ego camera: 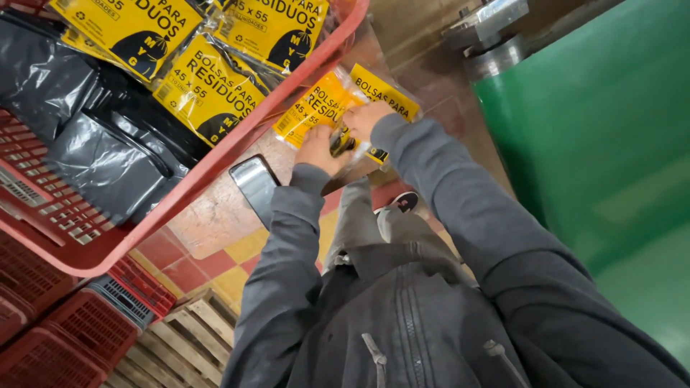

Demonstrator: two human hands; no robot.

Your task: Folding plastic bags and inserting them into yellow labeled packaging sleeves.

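My left hand and my right hand sit close together out in front of me, both clamped on the same clear packet of bags with a yellow label, which I hold in the air just past the rim of the red crate. The left hand pinches its lower edge, the right grips its far side, and the fingers nearly meet over the dark part of the label. The red plastic crate to my left is tilted in my view and holds more of the same yellow-labelled packets stacked at its far end, with loose black bags heaped beside them on its gridded floor. A dark phone shows just below the crate's rim. Lower left, I see more red crates and a wooden pallet on the tiled floor. A green wall fills my right.
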